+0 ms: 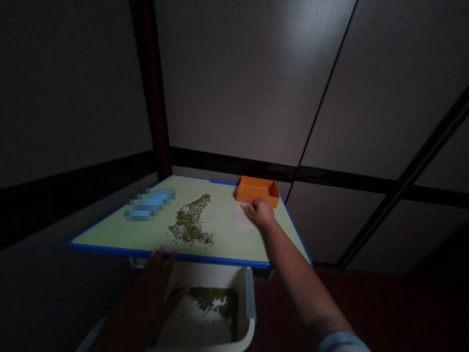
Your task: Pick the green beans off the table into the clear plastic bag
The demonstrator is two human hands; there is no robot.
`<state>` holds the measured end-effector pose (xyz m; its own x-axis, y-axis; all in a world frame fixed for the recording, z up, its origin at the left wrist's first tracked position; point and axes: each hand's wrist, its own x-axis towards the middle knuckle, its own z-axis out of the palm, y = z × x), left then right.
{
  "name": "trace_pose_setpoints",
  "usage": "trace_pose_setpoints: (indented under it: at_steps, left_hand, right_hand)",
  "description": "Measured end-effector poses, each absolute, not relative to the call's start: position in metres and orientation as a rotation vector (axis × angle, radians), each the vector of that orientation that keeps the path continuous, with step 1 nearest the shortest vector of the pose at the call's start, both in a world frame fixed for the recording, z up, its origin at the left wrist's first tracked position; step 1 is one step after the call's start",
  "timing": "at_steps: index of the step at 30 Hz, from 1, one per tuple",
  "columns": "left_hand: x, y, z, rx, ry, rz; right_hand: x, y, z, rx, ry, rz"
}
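Note:
My right hand (259,211) is closed at the right side of the pale table (227,244), just in front of an orange box (258,188). Its fingers curl beside a small pale heap (242,218); what they hold, if anything, is hidden. My left hand (156,276) has its fingers spread in shadow at the table's front edge, over the left part of a white bin (250,298). Scattered green and pale grains (191,220) lie in a curved patch on the middle-left of the table.
A blurred blue item (151,204) lies on the table's left side. More green grains (210,298) are inside the bin below the front edge. Grey panels (238,98) stand behind the table, and a dark red post (156,88) rises at the back left.

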<state>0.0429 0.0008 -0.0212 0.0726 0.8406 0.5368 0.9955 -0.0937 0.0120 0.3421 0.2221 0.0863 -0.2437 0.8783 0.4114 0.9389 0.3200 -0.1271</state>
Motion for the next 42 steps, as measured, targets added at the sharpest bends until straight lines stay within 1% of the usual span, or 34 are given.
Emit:
trace_pose_setpoints:
  at_steps: [8,17,23,27,33,35,38,42]
  left_hand:
    - [0.040,0.004,-0.033,-1.961,-1.738,-0.587]
    - [0.044,0.000,-0.020,-1.969,-1.795,-0.571]
    - [0.043,0.000,-0.025,-1.963,-1.789,-0.613]
    - [0.043,0.001,-0.018,-1.919,-1.623,-0.591]
    - [0.063,-0.006,0.015,-1.999,-1.216,-0.625]
    - [0.071,-0.008,0.021,-1.989,-1.309,-0.696]
    - [0.074,-0.008,0.017,-1.977,-1.450,-0.637]
    - [0.066,-0.007,0.004,-2.002,-1.583,-0.435]
  right_hand:
    - [0.343,0.225,0.082,-1.654,-2.118,-0.191]
    - [0.342,0.226,0.080,-1.647,-2.156,-0.164]
    - [0.343,0.226,0.080,-1.643,-2.170,-0.129]
    - [0.342,0.224,0.082,-1.655,-2.168,-0.119]
    - [0.341,0.221,0.085,-1.683,-2.178,-0.115]
    - [0.342,0.221,0.085,-1.691,-2.182,-0.111]
    - [0.343,0.221,0.085,-1.698,-2.186,-0.107]
    - [0.344,0.224,0.084,-1.692,-2.175,-0.088]
